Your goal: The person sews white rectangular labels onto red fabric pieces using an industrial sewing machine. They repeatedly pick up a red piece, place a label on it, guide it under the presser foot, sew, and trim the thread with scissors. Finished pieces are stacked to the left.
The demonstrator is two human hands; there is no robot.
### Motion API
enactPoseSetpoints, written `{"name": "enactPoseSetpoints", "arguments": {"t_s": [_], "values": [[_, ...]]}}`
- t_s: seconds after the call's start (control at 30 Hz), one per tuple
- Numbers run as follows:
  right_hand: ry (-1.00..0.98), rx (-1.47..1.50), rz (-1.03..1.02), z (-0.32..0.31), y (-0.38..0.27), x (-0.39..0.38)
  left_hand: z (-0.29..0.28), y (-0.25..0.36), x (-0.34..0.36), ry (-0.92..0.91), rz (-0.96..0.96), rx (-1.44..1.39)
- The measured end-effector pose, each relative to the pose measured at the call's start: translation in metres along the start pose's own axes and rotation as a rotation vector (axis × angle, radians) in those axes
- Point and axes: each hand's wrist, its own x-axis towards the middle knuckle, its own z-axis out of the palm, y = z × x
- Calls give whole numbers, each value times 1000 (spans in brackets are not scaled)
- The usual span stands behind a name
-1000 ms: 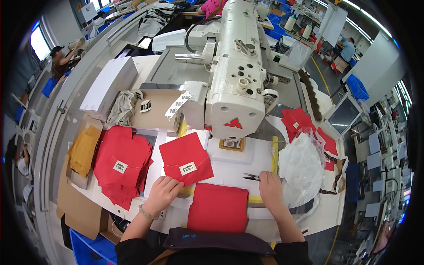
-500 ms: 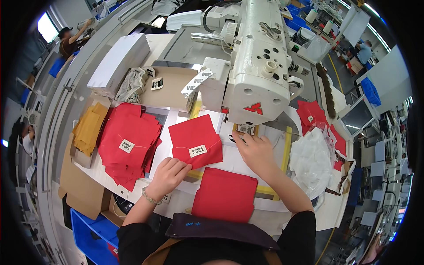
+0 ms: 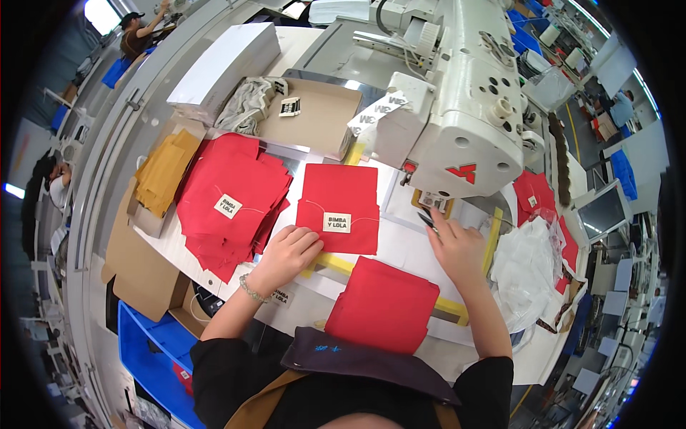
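A red fabric piece [image 3: 336,187] with a small cream label [image 3: 336,222] lies left of the sewing head, loose thread ends trailing from the label. My left hand [image 3: 291,252], wearing a beaded bracelet, has its curled fingers closed at the piece's lower left edge. In my right hand [image 3: 457,247] is a small dark tool with pointed tips [image 3: 427,221]; whether it is snips or tweezers I cannot tell. That hand is just in front of the metal clamp [image 3: 433,202] under the white sewing machine [image 3: 468,146].
Labelled red pieces are piled [image 3: 232,182] at left; plain red ones [image 3: 382,304] lie near me. Behind stand a shallow cardboard box [image 3: 314,118] and a white carton [image 3: 225,68]. Yellow pieces [image 3: 166,171] fill a tray at left. Crumpled white plastic [image 3: 527,261] lies at right.
The labelled red piece has turned from a tilt to nearly square and lies flatter. My right hand has drawn back slightly from the clamp. The whole view has shifted.
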Motion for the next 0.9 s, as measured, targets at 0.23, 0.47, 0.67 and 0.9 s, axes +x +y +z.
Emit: {"name": "enactPoseSetpoints", "arguments": {"t_s": [0.23,0.47,0.67,0.9], "values": [[27,-70,171,-6,32,-62,4,2,-2,-4,47,26],[4,-102,393,-14,42,-114,11,3,1,-2,62,-6],[44,27,427,2,45,-133,16,6,3,-2,69,48],[52,71,442,1,43,-130,19,11,0,2,61,85]]}}
